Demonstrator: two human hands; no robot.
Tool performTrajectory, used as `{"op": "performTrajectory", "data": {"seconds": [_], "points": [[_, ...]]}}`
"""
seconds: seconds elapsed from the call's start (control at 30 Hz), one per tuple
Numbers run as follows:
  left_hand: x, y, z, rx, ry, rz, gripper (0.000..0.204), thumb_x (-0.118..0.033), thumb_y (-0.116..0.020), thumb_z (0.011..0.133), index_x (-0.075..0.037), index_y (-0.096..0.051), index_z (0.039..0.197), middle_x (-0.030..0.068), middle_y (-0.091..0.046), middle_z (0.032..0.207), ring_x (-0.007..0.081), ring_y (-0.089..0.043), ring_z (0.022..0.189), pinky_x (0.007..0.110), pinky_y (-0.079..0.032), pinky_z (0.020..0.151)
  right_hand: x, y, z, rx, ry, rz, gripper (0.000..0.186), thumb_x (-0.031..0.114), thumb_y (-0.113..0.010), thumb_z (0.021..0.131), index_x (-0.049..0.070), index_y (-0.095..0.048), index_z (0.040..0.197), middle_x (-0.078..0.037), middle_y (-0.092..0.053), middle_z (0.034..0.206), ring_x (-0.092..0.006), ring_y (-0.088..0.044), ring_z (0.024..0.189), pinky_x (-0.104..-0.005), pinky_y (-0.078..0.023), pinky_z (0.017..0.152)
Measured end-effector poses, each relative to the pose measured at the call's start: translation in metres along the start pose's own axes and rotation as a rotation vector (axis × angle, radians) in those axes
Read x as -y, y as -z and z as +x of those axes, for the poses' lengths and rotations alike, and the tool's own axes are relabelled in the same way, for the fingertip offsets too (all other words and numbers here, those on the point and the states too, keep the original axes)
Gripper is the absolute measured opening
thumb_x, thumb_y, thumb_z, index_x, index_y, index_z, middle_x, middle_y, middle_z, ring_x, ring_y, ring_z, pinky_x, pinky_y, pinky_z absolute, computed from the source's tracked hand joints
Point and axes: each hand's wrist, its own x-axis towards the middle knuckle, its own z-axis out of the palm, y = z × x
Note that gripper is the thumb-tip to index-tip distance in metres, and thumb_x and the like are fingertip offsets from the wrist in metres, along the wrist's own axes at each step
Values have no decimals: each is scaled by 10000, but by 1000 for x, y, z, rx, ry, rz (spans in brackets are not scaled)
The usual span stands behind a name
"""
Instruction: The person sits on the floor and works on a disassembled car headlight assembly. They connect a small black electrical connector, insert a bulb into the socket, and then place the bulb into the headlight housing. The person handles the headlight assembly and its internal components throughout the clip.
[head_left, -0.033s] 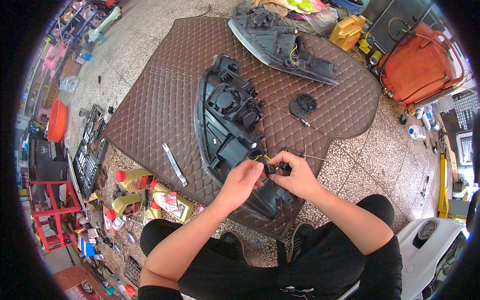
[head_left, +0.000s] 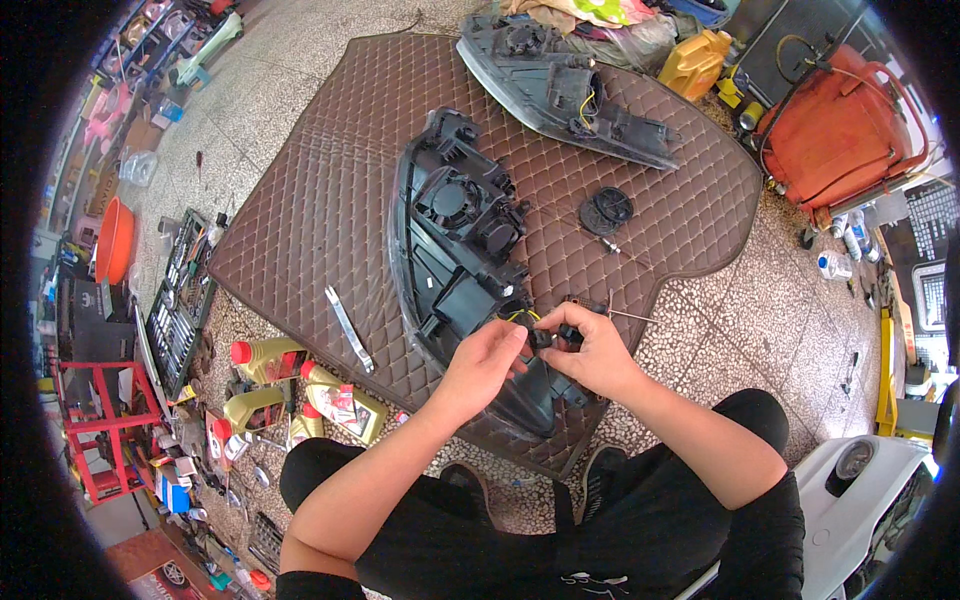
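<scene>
Got my right hand [head_left: 592,352] pinching a small black part [head_left: 541,340] over the near end of this headlight [head_left: 450,203], which lies on a brown quilted mat [head_left: 320,200]. My left hand's [head_left: 485,362] fingertips are right beside it, can't tell if they're gripping. Second headlight's [head_left: 560,92] further up.

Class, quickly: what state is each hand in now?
Left hand: fingers curled at a small black part; grip cannot be told.
Right hand: closed on that part.
</scene>
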Motion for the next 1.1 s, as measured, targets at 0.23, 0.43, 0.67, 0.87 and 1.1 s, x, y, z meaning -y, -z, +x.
{"op": "performTrajectory", "data": {"seconds": [0.23,0.43,0.67,0.87,1.1], "points": [[2,1,1,2,15,-13,363,-362,-503,1070,-23,-598,1159,67,-678,1004,142,-648,843,278,-519,751,3,1,0,14,-20,9,291,18,-740,769,38,-676,1052,-19,-658,943,-90,-587,841,-258,-500,748],[2,2,2,20,-3,-94,335,-341,-507,1070,-28,-604,1137,76,-692,1000,139,-649,844,279,-521,769,6,4,2,32,-56,96,301,9,-728,763,30,-679,1059,-25,-661,956,-100,-598,914,-262,-496,808],[4,3,2,37,-22,-116,318,-324,-507,1071,-29,-607,1133,76,-693,1006,138,-646,848,278,-518,783,-2,5,4,59,-83,139,307,24,-727,757,26,-681,1061,-35,-669,975,-118,-603,955,-286,-486,863],[2,3,1,40,-29,-106,291,-289,-493,1077,-29,-608,1139,71,-689,1010,140,-643,862,284,-520,786,-6,5,5,44,-16,56,321,73,-764,754,33,-686,1063,-32,-658,957,-126,-601,944,-296,-481,874],[6,4,3,53,-39,-116,288,-280,-494,1077,-22,-609,1135,69,-688,1001,139,-644,860,285,-529,788,-7,5,5,52,-45,126,326,59,-766,744,34,-686,1059,-25,-647,956,-123,-593,946,-283,-477,871]]}}
